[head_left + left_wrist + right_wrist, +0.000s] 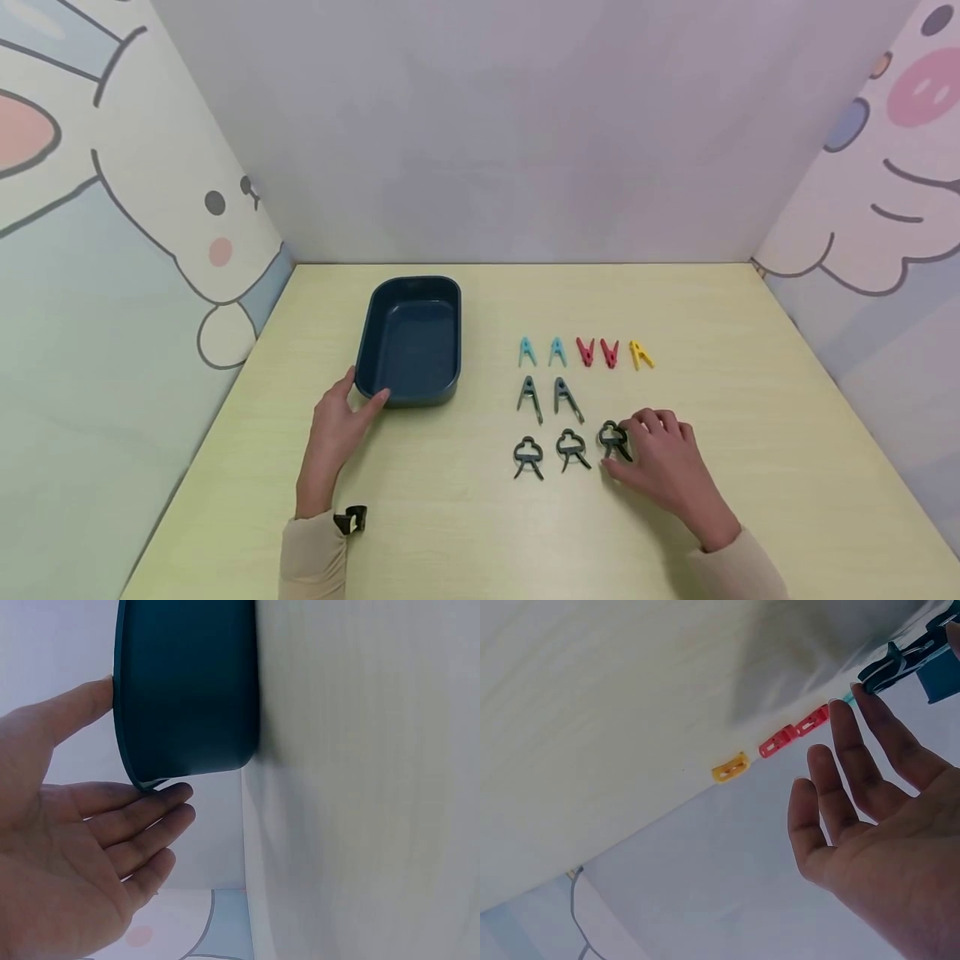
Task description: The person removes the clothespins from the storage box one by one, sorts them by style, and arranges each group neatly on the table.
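A dark blue rectangular bin [408, 392] stands left of centre on the table. My left hand [336, 429] touches its near left corner, the thumb on the near rim and the fingers straight along the left side. To the right, three dark green plant clips with rounded heads lie in the nearest row: a left one [528, 457], a middle one [573, 448] and a right one [611, 435]. My right hand [663, 462] is at the right one, with index finger and thumb spread about it. In the right wrist view the index fingertip touches a dark clip [889, 667].
Behind lie two grey-green clips, left [529, 398] and right [567, 398]. The far row holds two light blue clips [527, 351], two red clips [586, 352] and a yellow clip [641, 355]. A pale back wall [525, 150] and cartoon-printed side walls enclose the table [750, 400].
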The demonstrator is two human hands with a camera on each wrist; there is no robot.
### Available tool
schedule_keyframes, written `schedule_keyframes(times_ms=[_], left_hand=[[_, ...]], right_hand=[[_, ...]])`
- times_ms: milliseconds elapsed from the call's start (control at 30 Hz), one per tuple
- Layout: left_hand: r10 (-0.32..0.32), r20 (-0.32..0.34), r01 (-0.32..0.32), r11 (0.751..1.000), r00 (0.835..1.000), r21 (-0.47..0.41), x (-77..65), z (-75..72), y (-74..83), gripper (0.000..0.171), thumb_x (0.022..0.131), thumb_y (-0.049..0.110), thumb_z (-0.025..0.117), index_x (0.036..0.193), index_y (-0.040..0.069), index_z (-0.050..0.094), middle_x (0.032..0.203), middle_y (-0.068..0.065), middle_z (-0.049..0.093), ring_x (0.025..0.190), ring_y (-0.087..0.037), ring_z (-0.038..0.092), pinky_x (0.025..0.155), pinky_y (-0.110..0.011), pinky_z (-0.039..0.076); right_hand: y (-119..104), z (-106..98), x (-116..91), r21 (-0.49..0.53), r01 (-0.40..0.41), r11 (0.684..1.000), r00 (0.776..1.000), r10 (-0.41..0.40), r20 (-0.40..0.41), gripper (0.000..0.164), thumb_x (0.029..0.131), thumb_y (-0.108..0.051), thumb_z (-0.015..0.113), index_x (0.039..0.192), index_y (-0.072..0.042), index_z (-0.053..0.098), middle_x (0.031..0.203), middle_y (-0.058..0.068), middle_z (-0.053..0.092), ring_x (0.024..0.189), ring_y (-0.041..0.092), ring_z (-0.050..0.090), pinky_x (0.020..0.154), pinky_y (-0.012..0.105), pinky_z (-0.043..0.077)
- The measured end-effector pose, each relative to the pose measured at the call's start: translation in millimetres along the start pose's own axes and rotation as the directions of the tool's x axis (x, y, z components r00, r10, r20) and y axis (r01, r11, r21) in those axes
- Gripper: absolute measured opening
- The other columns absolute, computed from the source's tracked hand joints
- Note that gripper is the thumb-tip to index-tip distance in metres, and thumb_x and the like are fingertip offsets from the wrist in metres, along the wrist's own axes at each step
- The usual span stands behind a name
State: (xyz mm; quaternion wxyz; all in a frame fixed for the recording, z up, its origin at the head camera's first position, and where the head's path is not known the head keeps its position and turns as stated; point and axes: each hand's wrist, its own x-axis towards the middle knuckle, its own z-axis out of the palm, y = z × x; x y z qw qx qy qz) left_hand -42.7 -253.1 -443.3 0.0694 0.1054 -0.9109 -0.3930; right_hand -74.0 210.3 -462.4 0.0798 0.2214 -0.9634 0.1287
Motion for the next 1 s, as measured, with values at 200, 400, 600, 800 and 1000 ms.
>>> schedule_keyframes(times_ms=[200, 400, 600, 800, 1000], left_hand=[[-0.007, 0.005, 0.007, 1.0, 1.0, -0.001, -1.1, -1.0, 0.7, 0.087, 0.102, 0.041, 0.066, 0.158, -0.012, 0.024, 0.159, -0.034, 0.031, 0.148, -0.048, 0.029, 0.118, -0.06, 0.029], [-0.01, 0.011, 0.01, 1.0, 1.0, -0.002, -2.0, -1.7, 1.5, 0.087, 0.102, 0.041, 0.066, 0.158, -0.012, 0.025, 0.16, -0.033, 0.032, 0.148, -0.047, 0.029, 0.118, -0.059, 0.029], [-0.008, 0.018, 0.008, 1.0, 1.0, 0.007, -0.7, -3.2, 3.0, 0.087, 0.103, 0.041, 0.065, 0.158, -0.012, 0.024, 0.16, -0.034, 0.031, 0.149, -0.047, 0.029, 0.118, -0.059, 0.029], [0.009, -0.007, -0.009, 0.999, 1.0, 0.037, 3.1, -5.4, 3.5, 0.088, 0.102, 0.043, 0.066, 0.158, -0.012, 0.025, 0.159, -0.034, 0.033, 0.148, -0.047, 0.03, 0.118, -0.059, 0.029], [0.076, -0.07, -0.071, 0.994, 0.995, 0.083, 5.4, -5.7, 4.0, 0.088, 0.102, 0.044, 0.064, 0.157, -0.013, 0.026, 0.154, -0.032, 0.041, 0.143, -0.049, 0.037, 0.117, -0.06, 0.03]], right_hand=[[-3, 2, -3, 0.001, -0.008, 1.0, 1.0, 0.008, 0.004, 0.048, 0.079, -0.041, 0.085, 0.104, -0.002, 0.073, 0.108, 0.015, 0.063, 0.11, 0.046, 0.053, 0.086, 0.063, 0.042], [-5, 3, -6, -0.011, -0.023, 1.0, 1.0, 0.023, 0.018, 0.051, 0.079, -0.043, 0.086, 0.107, -0.002, 0.073, 0.109, 0.015, 0.063, 0.11, 0.045, 0.053, 0.086, 0.063, 0.042], [-6, -2, -10, -0.006, -0.035, 0.999, 0.999, 0.035, 0.004, 0.058, 0.081, -0.045, 0.085, 0.118, -0.003, 0.072, 0.111, 0.016, 0.062, 0.111, 0.044, 0.051, 0.084, 0.062, 0.042], [-4, -7, -13, 0.024, -0.057, 0.998, 0.998, 0.058, -0.036, 0.063, 0.083, -0.049, 0.082, 0.124, -0.003, 0.069, 0.114, 0.018, 0.062, 0.111, 0.044, 0.05, 0.085, 0.062, 0.04], [-1, -12, -20, 0.052, -0.11, 0.993, 0.991, 0.114, -0.07, 0.073, 0.085, -0.052, 0.079, 0.133, 0.0, 0.062, 0.12, 0.024, 0.06, 0.115, 0.049, 0.047, 0.09, 0.066, 0.036]])
